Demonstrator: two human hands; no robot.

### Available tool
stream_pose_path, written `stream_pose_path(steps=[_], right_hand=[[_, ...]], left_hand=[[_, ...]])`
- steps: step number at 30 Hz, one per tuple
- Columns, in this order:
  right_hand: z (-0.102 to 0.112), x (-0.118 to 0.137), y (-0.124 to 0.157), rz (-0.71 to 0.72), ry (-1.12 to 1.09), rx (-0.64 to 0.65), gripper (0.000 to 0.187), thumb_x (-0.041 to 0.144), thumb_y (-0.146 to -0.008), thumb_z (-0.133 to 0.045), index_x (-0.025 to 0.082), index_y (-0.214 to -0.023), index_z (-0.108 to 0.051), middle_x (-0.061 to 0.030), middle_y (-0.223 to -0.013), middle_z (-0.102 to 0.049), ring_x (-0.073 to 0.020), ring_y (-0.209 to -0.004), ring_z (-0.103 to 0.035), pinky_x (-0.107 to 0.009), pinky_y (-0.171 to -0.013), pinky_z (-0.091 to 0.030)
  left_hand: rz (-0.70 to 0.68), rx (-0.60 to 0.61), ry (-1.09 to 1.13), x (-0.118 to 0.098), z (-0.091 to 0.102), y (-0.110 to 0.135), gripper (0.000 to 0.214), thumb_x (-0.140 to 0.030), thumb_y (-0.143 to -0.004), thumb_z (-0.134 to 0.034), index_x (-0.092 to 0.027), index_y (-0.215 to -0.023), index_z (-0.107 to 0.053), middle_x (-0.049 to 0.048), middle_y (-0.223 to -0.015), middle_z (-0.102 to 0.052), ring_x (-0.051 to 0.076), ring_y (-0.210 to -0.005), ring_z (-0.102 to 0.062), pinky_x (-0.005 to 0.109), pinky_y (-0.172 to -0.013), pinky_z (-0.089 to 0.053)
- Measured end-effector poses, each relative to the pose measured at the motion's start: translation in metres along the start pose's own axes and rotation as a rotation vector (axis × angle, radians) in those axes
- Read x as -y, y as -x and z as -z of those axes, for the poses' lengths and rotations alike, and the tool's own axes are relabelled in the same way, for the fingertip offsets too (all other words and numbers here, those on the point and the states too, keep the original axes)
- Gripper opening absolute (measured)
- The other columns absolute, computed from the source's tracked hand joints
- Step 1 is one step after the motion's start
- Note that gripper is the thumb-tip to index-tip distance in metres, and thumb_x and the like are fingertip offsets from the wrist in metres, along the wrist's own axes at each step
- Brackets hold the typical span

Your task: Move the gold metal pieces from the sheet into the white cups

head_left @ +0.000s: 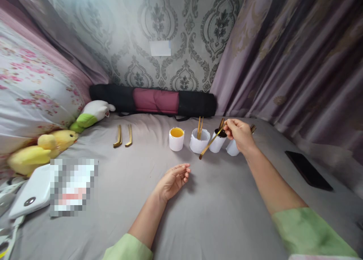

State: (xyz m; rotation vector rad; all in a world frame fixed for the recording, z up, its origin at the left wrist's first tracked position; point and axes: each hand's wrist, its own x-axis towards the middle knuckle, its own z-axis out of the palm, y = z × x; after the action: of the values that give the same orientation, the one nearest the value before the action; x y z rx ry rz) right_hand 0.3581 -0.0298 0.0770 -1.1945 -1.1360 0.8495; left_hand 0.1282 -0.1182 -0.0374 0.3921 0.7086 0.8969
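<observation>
My right hand [238, 133] pinches a thin gold stick [211, 141] near its upper end. The stick slants down to the left, and its dark brown lower end is wider. Behind it stands a white cup [198, 145] with pale wooden sticks [200, 127]. Just beneath the right fingers is a white cup [217, 144] with a dark inside and dark sticks; another white cup [232, 148] is partly hidden by the hand. My left hand [172, 180] hovers low over the sheet, palm sideways, fingers loosely curled and holding nothing visible. Beyond it sits a white cup [176, 142] with a yellow inside.
Two bundles of bent gold rods [118, 136] lie on the grey sheet [136, 192]. At left are a yellow plush toy [45, 150], a white-and-green plush [92, 116], a white device [34, 192] with a cable, and a blurred packet [73, 188]. A black phone [307, 169] lies right; a long bag [155, 101] lines the wall.
</observation>
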Motion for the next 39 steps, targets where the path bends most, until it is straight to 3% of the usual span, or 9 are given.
stream_pose_path(steps=[11,23,28,39], right_hand=[[0.008,0.025,-0.021,0.108,0.026,-0.185,0.021,0.035,-0.077,-0.055,0.017,-0.068,-0.053,0.0013,-0.055,-0.051,-0.0038,-0.037,-0.039,-0.015,-0.029,-0.023],[0.005,0.023,-0.038,0.254,0.135,-0.279,0.020,0.036,-0.078,-0.053,0.018,-0.070,-0.054,0.0006,-0.055,-0.053,-0.0055,-0.037,-0.040,-0.017,-0.032,-0.027],[0.001,0.016,-0.045,0.345,0.276,-0.263,0.024,0.037,-0.081,-0.047,0.016,-0.076,-0.057,-0.0006,-0.058,-0.057,-0.0068,-0.042,-0.044,-0.019,-0.039,-0.033],[-0.013,-0.001,-0.059,0.391,0.545,-0.128,0.025,0.033,-0.081,-0.043,0.015,-0.078,-0.060,-0.0017,-0.064,-0.062,-0.0106,-0.054,-0.053,-0.024,-0.055,-0.041]], left_hand=[[0.021,-0.004,0.125,-0.002,0.006,-0.004,0.017,-0.016,-0.077,-0.059,-0.011,-0.093,-0.058,0.0022,-0.075,-0.057,0.005,-0.060,-0.054,0.016,-0.052,-0.043],[0.032,0.010,0.175,-0.003,0.006,-0.004,0.016,-0.015,-0.077,-0.058,-0.011,-0.092,-0.058,0.0020,-0.073,-0.056,0.005,-0.059,-0.052,0.016,-0.050,-0.042],[0.029,0.006,0.180,-0.003,0.006,-0.004,0.016,-0.014,-0.077,-0.057,-0.010,-0.092,-0.058,0.0022,-0.073,-0.056,0.006,-0.059,-0.052,0.016,-0.051,-0.042],[0.020,0.014,0.181,-0.003,0.007,-0.006,0.017,-0.014,-0.077,-0.057,-0.009,-0.093,-0.058,0.0023,-0.073,-0.056,0.006,-0.059,-0.053,0.017,-0.051,-0.042]])
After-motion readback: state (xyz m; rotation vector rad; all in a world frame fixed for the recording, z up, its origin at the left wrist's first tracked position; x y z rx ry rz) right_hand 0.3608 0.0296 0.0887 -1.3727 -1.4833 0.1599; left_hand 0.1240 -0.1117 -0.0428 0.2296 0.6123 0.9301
